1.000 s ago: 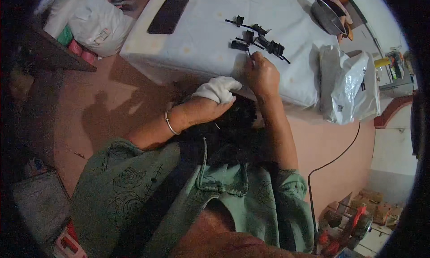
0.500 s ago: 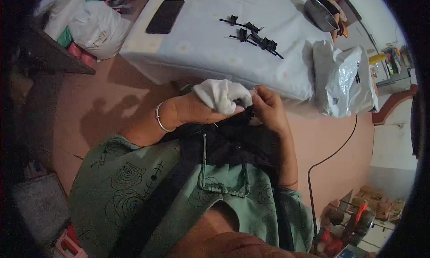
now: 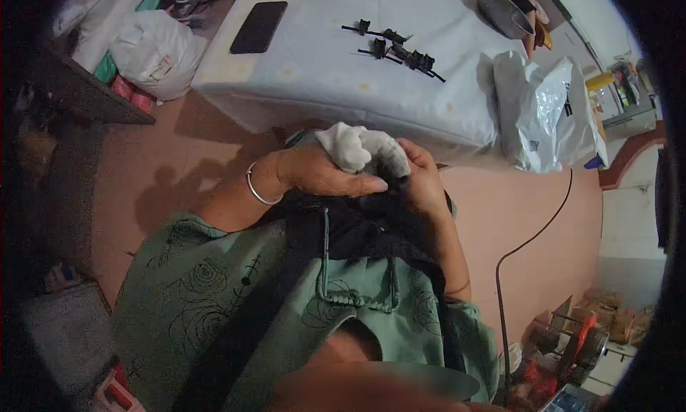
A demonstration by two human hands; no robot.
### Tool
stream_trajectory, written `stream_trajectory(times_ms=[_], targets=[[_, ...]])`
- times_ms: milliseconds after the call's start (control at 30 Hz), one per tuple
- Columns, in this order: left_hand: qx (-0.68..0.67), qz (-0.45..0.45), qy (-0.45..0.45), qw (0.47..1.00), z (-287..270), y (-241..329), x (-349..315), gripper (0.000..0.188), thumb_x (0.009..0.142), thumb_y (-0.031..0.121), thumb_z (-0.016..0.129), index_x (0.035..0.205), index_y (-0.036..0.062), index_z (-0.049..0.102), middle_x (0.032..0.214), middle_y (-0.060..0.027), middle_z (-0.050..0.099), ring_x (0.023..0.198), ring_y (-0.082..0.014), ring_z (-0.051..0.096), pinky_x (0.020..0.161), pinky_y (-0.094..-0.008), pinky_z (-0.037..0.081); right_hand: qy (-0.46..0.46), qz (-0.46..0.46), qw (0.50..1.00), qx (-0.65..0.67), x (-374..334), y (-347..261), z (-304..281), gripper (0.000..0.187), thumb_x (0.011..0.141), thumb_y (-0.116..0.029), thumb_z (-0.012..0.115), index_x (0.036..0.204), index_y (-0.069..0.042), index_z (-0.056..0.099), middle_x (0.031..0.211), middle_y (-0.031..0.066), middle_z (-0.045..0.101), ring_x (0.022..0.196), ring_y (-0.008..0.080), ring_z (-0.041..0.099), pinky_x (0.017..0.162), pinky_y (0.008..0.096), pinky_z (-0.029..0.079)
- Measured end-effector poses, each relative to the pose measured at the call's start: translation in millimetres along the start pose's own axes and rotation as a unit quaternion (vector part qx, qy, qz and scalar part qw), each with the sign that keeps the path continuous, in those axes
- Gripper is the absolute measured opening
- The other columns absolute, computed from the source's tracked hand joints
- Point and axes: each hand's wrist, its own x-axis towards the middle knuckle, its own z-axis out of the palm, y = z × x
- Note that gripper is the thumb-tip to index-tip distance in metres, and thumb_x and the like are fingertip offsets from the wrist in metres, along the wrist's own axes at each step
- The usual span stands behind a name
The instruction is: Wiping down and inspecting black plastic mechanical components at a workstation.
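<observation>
A crumpled white cloth (image 3: 350,146) with dark grey smudges is bunched up in front of my body, below the table's near edge. My left hand (image 3: 321,175) is closed around it, thumb pointing right. My right hand (image 3: 427,182) has its fingers curled against the cloth's smudged right end. Something small and dark shows between the two hands, too hidden to name. Several small black plastic-looking pieces with thin rods (image 3: 396,51) lie on the white-covered table (image 3: 314,76) ahead.
A dark phone (image 3: 259,27) lies at the table's left. On the right are a metal bowl (image 3: 506,13) and a white plastic bag (image 3: 536,115) at the edge. A stuffed white bag (image 3: 156,55) stands far left. A black cable (image 3: 501,269) runs across the floor at right.
The cloth has been turned and bunched differently, so its smudged part now faces up. My right hand has shifted slightly, its fingers lower against the cloth. The view has tilted a little.
</observation>
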Motion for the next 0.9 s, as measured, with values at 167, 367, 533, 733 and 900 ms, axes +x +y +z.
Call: stream_trajectory(times_ms=[167, 367, 533, 733, 900], targets=[[-0.030, -0.083, 0.075, 0.993, 3, 12, 3, 0.020, 0.082, 0.012, 0.058, 0.098, 0.0010, 0.056, 0.083, -0.0053, 0.059, 0.079, -0.0153, 0.055, 0.073, -0.0271, 0.044, 0.089, -0.092, 0.990, -0.065, -2, 11, -2, 0.018, 0.087, -0.016, 0.051, 0.093, 0.000, 0.055, 0.076, -0.0013, 0.057, 0.068, 0.0056, 0.051, 0.063, 0.0202, 0.042], [0.237, 0.035, 0.255, 0.937, 12, -16, 8, 0.015, 0.086, 0.006, 0.048, 0.099, 0.0007, 0.053, 0.077, -0.0027, 0.057, 0.074, -0.0121, 0.054, 0.067, -0.0244, 0.044, 0.086, -0.372, 0.831, -0.405, -12, -13, 23, 0.018, 0.075, -0.009, 0.065, 0.086, -0.002, 0.053, 0.066, 0.0093, 0.055, 0.053, 0.0182, 0.053, 0.049, 0.0271, 0.042], [0.064, -0.009, 0.238, 0.969, 19, -12, 8, 0.016, 0.084, 0.007, 0.051, 0.100, 0.0007, 0.053, 0.077, -0.0025, 0.056, 0.064, -0.0082, 0.052, 0.057, -0.0223, 0.044, 0.216, -0.359, 0.783, -0.461, -2, -14, 21, 0.016, 0.077, -0.010, 0.063, 0.075, -0.002, 0.050, 0.062, 0.0121, 0.053, 0.050, 0.0238, 0.052, 0.048, 0.0304, 0.043], [-0.043, -0.115, 0.205, 0.971, 17, 4, 4, 0.019, 0.082, 0.006, 0.053, 0.100, 0.0016, 0.053, 0.077, -0.0026, 0.056, 0.056, -0.0045, 0.050, 0.049, -0.0203, 0.043, 0.099, -0.181, 0.947, -0.246, 2, -4, 1, 0.019, 0.088, -0.014, 0.051, 0.076, 0.000, 0.051, 0.066, -0.0037, 0.049, 0.065, 0.0031, 0.041, 0.057, 0.0197, 0.036], [0.241, 0.017, 0.247, 0.938, 18, -16, 7, 0.021, 0.076, 0.007, 0.056, 0.095, -0.0004, 0.055, 0.076, -0.0064, 0.057, 0.065, -0.0131, 0.055, 0.060, -0.0258, 0.047, 0.056, -0.211, 0.918, -0.331, 0, -1, 5, 0.023, 0.091, -0.016, 0.046, 0.077, 0.000, 0.052, 0.068, -0.0043, 0.049, 0.066, 0.0034, 0.040, 0.058, 0.0196, 0.035]])
